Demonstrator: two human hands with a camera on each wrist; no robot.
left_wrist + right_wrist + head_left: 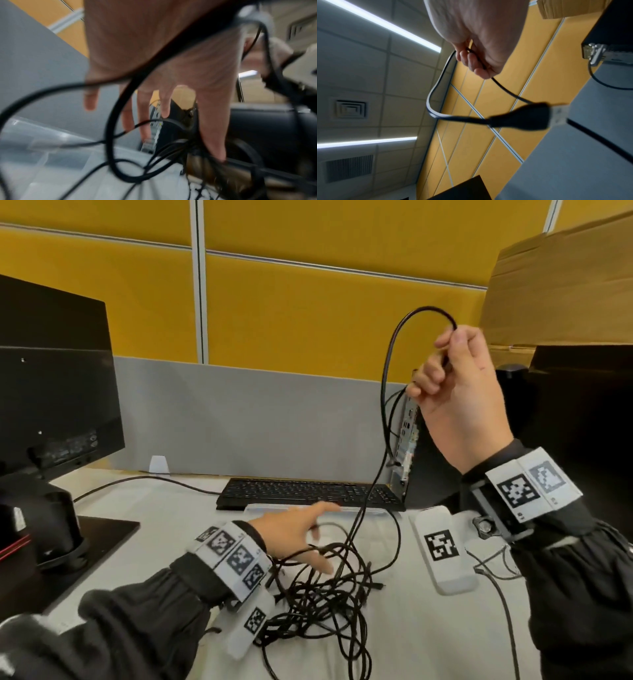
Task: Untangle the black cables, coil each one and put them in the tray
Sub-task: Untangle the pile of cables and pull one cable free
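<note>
A tangle of black cables [322, 601] lies on the white desk in front of me. My right hand [448, 378] is raised high and grips one black cable [387, 392], which arcs over the fist and runs down into the tangle. In the right wrist view that cable [436, 86] loops past the curled fingers [476, 63], and its plug [522, 119] hangs below. My left hand [301, 539] rests with spread fingers on top of the tangle, holding nothing; cable loops [116, 135] cross under its fingers [214, 135]. The clear tray [267, 508] sits just behind the left hand.
A black keyboard [308, 493] lies behind the tray. A monitor [54, 392] on its stand occupies the left. A small computer case [407, 440] stands at the right rear, beside a white tagged device [442, 549]. A cardboard box [561, 285] looms at upper right.
</note>
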